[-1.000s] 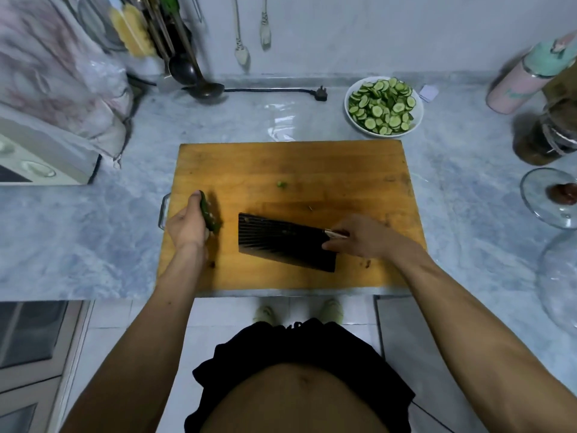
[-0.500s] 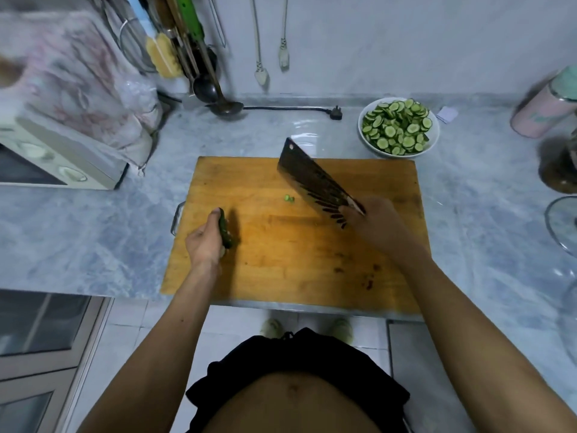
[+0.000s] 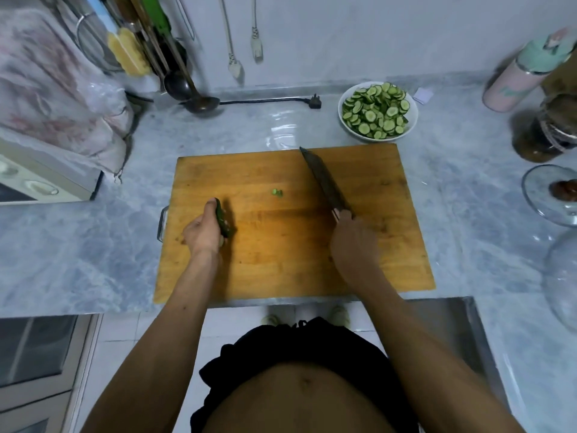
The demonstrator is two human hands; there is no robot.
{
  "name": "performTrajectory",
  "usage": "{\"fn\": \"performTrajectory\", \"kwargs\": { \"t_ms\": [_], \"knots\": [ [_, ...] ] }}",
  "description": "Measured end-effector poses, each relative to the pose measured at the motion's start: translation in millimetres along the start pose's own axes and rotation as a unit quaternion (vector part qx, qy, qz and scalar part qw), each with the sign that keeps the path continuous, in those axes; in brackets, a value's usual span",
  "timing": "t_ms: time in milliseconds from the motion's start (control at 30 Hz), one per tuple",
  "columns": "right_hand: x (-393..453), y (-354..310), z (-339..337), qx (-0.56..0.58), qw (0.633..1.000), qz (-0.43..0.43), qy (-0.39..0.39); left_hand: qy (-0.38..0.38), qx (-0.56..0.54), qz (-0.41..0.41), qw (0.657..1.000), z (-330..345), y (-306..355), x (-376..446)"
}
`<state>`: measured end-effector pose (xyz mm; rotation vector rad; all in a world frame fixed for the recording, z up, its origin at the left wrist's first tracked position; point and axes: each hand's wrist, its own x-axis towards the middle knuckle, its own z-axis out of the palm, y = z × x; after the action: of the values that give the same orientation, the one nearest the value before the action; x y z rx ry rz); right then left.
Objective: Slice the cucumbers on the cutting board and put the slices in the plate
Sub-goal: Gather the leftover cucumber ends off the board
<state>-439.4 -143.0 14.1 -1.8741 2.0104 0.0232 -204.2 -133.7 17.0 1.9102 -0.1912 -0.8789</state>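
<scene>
Left hand (image 3: 203, 234): fingers (image 3: 222, 242) curled round a short dark-green cucumber end piece (image 3: 223, 221), held against the left part of the cutting board (image 3: 281, 260); only a stub showed past the hand. Right hand (image 3: 351, 242): fingers wrapped round the handle of the cleaver (image 3: 324, 182), blade seen nearly edge-on, pointed away toward the board's far edge, apparently lifted off the wood, though contact could not be confirmed from this angle. One small green cucumber scrap (image 3: 277, 192) lay loose on the board between stub and blade, touching neither. The white plate (image 3: 345, 120) stood on the grey marble worktop (image 3: 93, 245) just beyond the board's far right corner, already heaped with cucumber slices (image 3: 376, 110). Judgement: task was near its end; only the stub and scrap remained off the plate. Risks noted: the stub was so short that any further cut would bring the edge close to the left fingertips, and a slip on wet skin would cause a nick. The plate was piled high, so adding more from the blade could spill slices over the rim onto the worktop. Further out: ladle (image 3: 199, 103) and hanging utensils at the back wall, a pink bottle (image 3: 512, 85) and a dark jar (image 3: 543, 135) at far right, well apart from the board.
</scene>
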Motion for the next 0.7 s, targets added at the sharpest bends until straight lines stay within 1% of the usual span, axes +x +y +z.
{"fn": "performTrajectory", "kwargs": {
  "t_ms": [100, 167, 200, 267, 367, 500, 600, 700],
  "knots": [
    [-5.7, -36.0, 3.5, 0.046, 0.997, -0.061, -0.021, -0.014, 0.002, 0.001, 1.000, -2.2, 4.4, 4.2],
    [-0.8, -47.4, -4.6, 0.096, 0.993, -0.067, -0.015, -0.025, -0.002, -0.003, 1.000, -7.7, 6.9, 10.6],
    [3.6, -49.7, -11.3, 0.102, 0.993, -0.062, -0.008, -0.026, 0.001, -0.002, 1.000, -11.7, 7.9, 14.1],
    [17.0, -50.5, -28.6, 0.074, 0.996, -0.058, 0.010, -0.020, 0.019, 0.000, 1.000, -20.4, 10.4, 19.3],
    [52.8, -45.9, -49.9, 0.024, 0.995, -0.092, 0.030, -0.015, 0.030, 0.002, 0.999, -33.7, 12.6, 25.1],
    [88.3, -35.3, -52.0, -0.065, 0.988, -0.139, -0.005, -0.027, 0.029, 0.005, 0.999, -43.6, 11.6, 28.2],
    [80.8, -28.9, -39.4, -0.066, 0.985, -0.155, -0.023, -0.028, 0.028, 0.011, 0.999, -41.9, 7.8, 22.9],
    [57.0, -8.5, -30.6, -0.070, 0.967, -0.242, -0.030, -0.038, 0.024, 0.009, 0.999, -33.5, 1.3, 16.4]
  ]
}}
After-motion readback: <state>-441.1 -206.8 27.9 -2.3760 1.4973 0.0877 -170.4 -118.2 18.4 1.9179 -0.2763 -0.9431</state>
